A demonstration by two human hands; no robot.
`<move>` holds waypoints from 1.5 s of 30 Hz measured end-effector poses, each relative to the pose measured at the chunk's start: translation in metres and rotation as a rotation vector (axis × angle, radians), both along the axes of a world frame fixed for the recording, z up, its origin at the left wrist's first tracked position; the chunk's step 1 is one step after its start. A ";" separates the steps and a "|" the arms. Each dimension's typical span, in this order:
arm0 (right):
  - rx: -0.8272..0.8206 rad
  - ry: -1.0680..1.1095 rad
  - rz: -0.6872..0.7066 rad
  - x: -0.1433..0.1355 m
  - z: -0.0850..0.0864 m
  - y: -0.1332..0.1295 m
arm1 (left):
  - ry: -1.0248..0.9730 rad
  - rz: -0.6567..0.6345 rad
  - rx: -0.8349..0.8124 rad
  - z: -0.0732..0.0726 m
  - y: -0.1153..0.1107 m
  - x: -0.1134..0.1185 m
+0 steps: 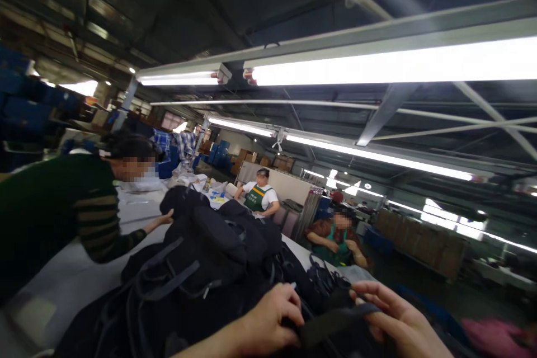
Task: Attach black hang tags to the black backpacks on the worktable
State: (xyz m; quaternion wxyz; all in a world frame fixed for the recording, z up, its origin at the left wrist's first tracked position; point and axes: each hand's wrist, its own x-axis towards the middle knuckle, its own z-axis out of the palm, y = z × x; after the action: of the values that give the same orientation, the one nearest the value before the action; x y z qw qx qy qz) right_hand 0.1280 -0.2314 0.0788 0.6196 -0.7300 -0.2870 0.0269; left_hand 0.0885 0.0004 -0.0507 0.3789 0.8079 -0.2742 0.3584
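Observation:
Black backpacks point(218, 235) with grey straps and zips lie piled on a pale table point(138, 207) in the head view. At the bottom centre my left hand point(279, 316) has its fingers curled on black fabric. To its right, my right hand point(390, 310) pinches a dark strap point(335, 321) between thumb and fingers. The strap stretches between both hands. Part of the fabric under my left hand is hidden by its fingers.
At the left a person in a green sweater point(50, 201) leans over the table, one hand touching the pile. Two people in green aprons point(257, 197) are farther back. Blue bins point(25, 114) stand at the left; pink cloth point(495, 338) lies lower right.

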 end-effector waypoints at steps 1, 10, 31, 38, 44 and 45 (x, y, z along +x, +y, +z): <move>-0.007 -0.062 -0.032 -0.009 0.001 -0.001 | -0.081 0.072 0.036 0.003 -0.004 -0.013; -0.164 -0.269 -0.006 -0.059 -0.026 -0.026 | -0.558 0.166 0.392 0.003 -0.034 -0.108; -0.239 -0.080 0.106 -0.038 -0.135 -0.032 | 0.243 0.181 0.168 -0.135 -0.062 -0.061; -0.408 -0.163 0.132 -0.030 -0.135 -0.057 | 0.346 0.137 0.135 -0.144 -0.074 -0.057; -0.553 -0.592 -0.041 -0.093 -0.197 -0.059 | 0.421 0.007 0.158 -0.158 -0.067 -0.058; -0.524 -0.663 -0.006 -0.108 -0.216 -0.059 | 0.422 -0.010 0.144 -0.160 -0.065 -0.059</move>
State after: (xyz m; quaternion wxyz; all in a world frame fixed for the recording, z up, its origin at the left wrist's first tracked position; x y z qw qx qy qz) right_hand 0.0199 -0.2908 -0.1370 0.2870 -0.8330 -0.4521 -0.1393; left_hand 0.0290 -0.0649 -0.2108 0.3711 0.8886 -0.2178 0.1589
